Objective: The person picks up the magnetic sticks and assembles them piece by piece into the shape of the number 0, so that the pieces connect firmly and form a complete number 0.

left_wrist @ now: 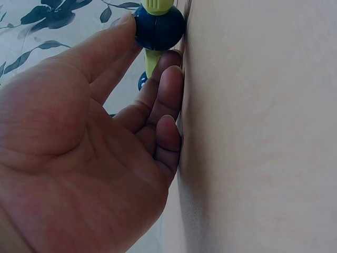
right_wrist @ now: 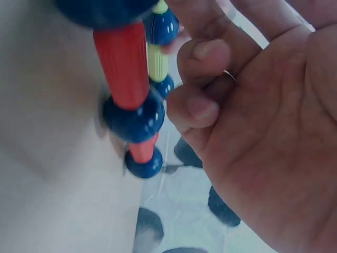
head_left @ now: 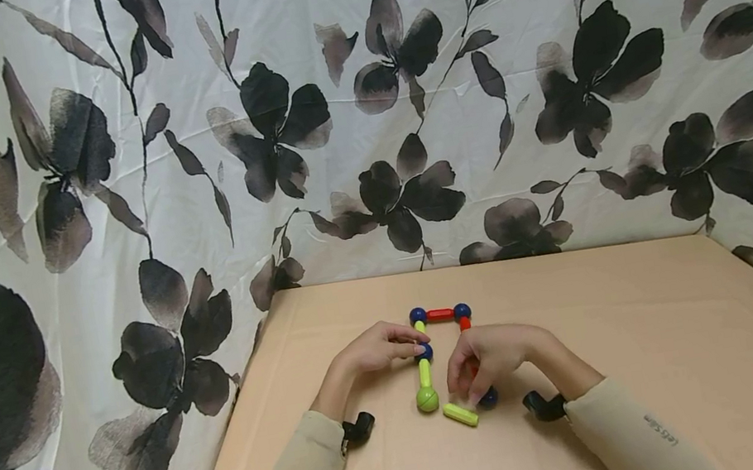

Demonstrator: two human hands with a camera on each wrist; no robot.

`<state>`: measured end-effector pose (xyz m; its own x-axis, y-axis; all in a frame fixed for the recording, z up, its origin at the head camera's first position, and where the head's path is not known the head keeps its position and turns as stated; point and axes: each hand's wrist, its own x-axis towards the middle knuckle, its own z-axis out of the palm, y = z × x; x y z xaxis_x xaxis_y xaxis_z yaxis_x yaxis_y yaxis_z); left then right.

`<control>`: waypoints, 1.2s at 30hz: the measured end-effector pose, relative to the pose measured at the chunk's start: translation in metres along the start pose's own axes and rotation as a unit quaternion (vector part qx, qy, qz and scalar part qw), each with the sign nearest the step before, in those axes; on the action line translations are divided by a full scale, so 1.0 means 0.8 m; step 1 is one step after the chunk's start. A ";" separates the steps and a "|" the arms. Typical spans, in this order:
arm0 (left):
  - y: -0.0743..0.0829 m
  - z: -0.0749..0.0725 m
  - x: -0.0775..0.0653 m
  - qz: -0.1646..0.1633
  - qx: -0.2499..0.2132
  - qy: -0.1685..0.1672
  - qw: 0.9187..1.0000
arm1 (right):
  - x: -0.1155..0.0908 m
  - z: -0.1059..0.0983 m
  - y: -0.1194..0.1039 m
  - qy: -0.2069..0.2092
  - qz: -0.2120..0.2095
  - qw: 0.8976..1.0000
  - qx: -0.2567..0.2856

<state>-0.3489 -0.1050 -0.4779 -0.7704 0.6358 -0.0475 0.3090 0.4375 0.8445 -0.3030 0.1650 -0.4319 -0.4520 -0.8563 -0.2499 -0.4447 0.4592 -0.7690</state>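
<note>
On the table lies a frame of magnetic rods and balls. Its left side has a blue ball, a yellow-green rod and a green ball at the near end. My left hand pinches that blue ball, the thumb against its side in the left wrist view. My right hand bends over the near right part, its fingertips at a loose yellow-green rod. Beside those fingertips sits another blue ball. In the right wrist view the little and ring fingers are curled; thumb and index tips are hidden there.
At the far end, a red rod joins two blue balls. Another red rod runs down the right side, partly behind my right hand. The tan table ends at a flower-patterned cloth.
</note>
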 end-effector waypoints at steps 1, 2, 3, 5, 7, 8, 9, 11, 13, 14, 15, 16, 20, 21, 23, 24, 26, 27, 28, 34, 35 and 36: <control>0.000 0.000 -0.001 0.000 0.000 -0.001 1.000 | 0.002 0.002 -0.002 -0.001 -0.002 1.000 -0.001; 0.000 0.000 -0.001 0.000 0.001 -0.002 1.000 | 0.004 0.004 -0.004 -0.005 -0.003 1.000 -0.001; 0.001 0.000 -0.001 0.000 0.001 -0.003 1.000 | 0.006 0.007 -0.006 -0.009 -0.005 1.000 -0.002; 0.001 0.000 -0.002 -0.001 0.003 -0.004 1.000 | 0.010 0.011 -0.009 -0.016 -0.006 1.000 -0.006; 0.001 0.000 -0.002 -0.001 0.004 -0.005 1.000 | 0.015 0.016 -0.011 -0.024 -0.002 1.000 -0.012; 0.001 0.000 -0.002 -0.002 0.003 -0.005 1.000 | 0.017 0.018 -0.012 -0.028 0.001 0.999 -0.016; 0.001 0.000 -0.002 -0.002 0.003 -0.005 1.000 | 0.019 0.020 -0.013 -0.030 0.003 0.999 -0.021; 0.001 0.000 -0.002 -0.002 0.000 -0.005 1.000 | 0.023 0.023 -0.015 -0.033 0.010 0.999 -0.030; 0.001 0.000 -0.001 -0.001 -0.001 -0.004 1.000 | 0.025 0.026 -0.016 -0.032 0.014 0.999 -0.040; 0.002 0.000 -0.001 -0.001 -0.002 -0.003 1.000 | 0.026 0.027 -0.017 -0.031 0.015 0.998 -0.044; 0.002 0.000 -0.001 0.000 -0.002 -0.003 1.000 | 0.027 0.028 -0.018 -0.029 0.017 0.998 -0.046; 0.002 0.000 -0.001 0.001 -0.002 -0.002 1.000 | 0.028 0.029 -0.019 -0.027 0.018 0.998 -0.047; 0.002 0.000 -0.001 0.003 -0.001 -0.003 1.000 | 0.028 0.032 -0.022 -0.022 0.020 0.998 -0.051; 0.002 0.000 -0.001 0.003 -0.002 -0.004 1.000 | 0.028 0.032 -0.022 -0.019 0.021 0.998 -0.056; 0.002 0.000 -0.001 0.004 -0.004 -0.004 1.000 | 0.027 0.033 -0.024 -0.011 0.027 0.997 -0.065; 0.002 0.000 -0.002 0.003 -0.005 -0.004 1.000 | 0.027 0.032 -0.024 -0.006 0.030 0.997 -0.070; 0.002 0.000 -0.002 0.002 -0.006 -0.005 1.000 | 0.026 0.032 -0.025 0.003 0.039 0.996 -0.074; 0.002 0.000 -0.002 0.001 -0.006 -0.005 1.000 | 0.026 0.032 -0.026 0.006 0.043 0.997 -0.070; 0.002 0.000 -0.002 0.001 -0.005 -0.005 1.000 | 0.026 0.033 -0.026 0.008 0.044 0.997 -0.065; 0.002 0.000 -0.003 0.001 -0.004 -0.007 1.000 | 0.028 0.035 -0.026 0.005 0.035 0.998 -0.060; 0.002 0.000 -0.003 0.001 -0.004 -0.007 1.000 | 0.027 0.035 -0.026 0.006 0.036 0.998 -0.060; 0.002 0.000 -0.003 0.001 -0.004 -0.007 1.000 | 0.027 0.035 -0.026 0.007 0.038 0.997 -0.060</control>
<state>-0.3465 -0.1054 -0.4765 -0.7615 0.6460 -0.0531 0.3063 0.4308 0.8489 -0.2821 0.1304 -0.4381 -0.4985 -0.8150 -0.2955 -0.4972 0.5480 -0.6727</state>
